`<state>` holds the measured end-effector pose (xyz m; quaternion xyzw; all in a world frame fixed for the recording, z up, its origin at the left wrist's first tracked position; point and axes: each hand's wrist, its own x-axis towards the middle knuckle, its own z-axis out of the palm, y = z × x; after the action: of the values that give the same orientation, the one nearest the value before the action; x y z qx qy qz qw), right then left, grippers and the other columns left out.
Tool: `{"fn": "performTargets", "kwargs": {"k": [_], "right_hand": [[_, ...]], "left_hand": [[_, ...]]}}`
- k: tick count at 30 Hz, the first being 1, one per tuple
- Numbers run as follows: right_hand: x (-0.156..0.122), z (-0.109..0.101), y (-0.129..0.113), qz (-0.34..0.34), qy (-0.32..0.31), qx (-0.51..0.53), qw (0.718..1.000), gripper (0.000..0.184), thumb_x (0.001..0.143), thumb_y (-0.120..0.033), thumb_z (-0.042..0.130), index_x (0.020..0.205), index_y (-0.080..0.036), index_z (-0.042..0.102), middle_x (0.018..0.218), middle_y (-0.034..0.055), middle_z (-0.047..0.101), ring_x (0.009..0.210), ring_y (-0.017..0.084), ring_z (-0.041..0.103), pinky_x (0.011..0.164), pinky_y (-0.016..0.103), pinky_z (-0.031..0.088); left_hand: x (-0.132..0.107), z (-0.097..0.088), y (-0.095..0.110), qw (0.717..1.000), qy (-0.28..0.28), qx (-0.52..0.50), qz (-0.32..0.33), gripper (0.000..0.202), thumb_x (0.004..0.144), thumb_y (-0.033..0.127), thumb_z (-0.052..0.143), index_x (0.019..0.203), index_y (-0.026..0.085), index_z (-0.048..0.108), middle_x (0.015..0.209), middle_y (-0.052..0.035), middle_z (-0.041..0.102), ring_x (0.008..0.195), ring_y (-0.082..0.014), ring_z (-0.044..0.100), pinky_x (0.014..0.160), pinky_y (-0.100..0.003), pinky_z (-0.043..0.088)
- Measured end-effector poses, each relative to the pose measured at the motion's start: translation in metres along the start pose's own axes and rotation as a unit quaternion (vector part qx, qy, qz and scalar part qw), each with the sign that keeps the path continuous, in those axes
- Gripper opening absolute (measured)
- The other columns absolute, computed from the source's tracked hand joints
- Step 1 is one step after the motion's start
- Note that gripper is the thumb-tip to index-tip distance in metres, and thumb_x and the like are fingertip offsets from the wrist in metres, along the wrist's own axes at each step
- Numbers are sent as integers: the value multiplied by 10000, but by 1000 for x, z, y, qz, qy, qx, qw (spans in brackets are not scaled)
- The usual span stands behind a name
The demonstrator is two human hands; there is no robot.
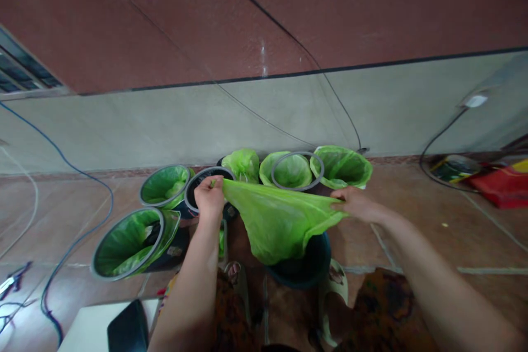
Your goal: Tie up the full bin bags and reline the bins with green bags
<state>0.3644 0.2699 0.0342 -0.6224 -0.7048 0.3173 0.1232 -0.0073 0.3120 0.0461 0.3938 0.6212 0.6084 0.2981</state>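
Observation:
A green plastic bag (278, 220) is stretched between both hands above a dark teal bin (315, 264) on the floor. My left hand (209, 197) pinches the bag's left edge, fingers closed. At the bag's right edge my right hand (357, 203) grips it with closed fingers. The bag hangs down into the bin's mouth. My feet in sandals show either side of the bin.
Several bins lined with green bags stand around: one at the left front (130, 242), one behind it (165, 184), others along the wall (341, 166). A blue cable (84, 231) trails on the tiled floor at left. Red items (501, 184) lie at right. A white box (93, 324) is near my left knee.

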Motion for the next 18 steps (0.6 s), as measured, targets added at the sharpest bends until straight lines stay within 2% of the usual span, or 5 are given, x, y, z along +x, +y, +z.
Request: {"fn": "performTargets", "kwargs": {"k": [7,9,12,15,18], "right_hand": [[-15,-36,21,98,143,27,984,184,724,-333,590,764,-214,724,632,40,672,636,230,598,581,324,413],[-17,-40,20,111,185,71,974,188,704,-357,610,761,-216,721,646,36,682,655,234,606,594,324,433],[-17,-37,8,96,232,197,948,199,671,-392,646,742,-215,702,688,21,696,675,205,614,617,302,469],[-18,-27,-12,77,220,353,906,250,664,-433,699,768,-205,690,722,23,708,643,170,618,600,282,496],[-16,-16,-33,77,188,460,864,312,632,-464,762,757,-194,670,678,20,694,545,141,589,509,263,480]], "left_hand": [[0,-6,6,1000,21,7,-14,249,651,300,610,800,119,694,705,-22,645,609,-132,546,580,-241,433],[0,-7,7,1000,19,17,-18,244,654,288,602,804,118,691,706,-24,645,624,-141,557,592,-246,441],[6,-11,4,998,25,54,-11,235,682,271,573,820,119,686,754,-43,657,695,-166,592,660,-268,468],[9,-11,4,990,71,119,19,322,703,257,576,981,116,660,917,-83,661,819,-194,614,785,-312,482],[-9,-2,14,969,110,184,121,488,713,277,631,1175,133,566,1147,-129,592,961,-212,592,901,-352,454]]}}
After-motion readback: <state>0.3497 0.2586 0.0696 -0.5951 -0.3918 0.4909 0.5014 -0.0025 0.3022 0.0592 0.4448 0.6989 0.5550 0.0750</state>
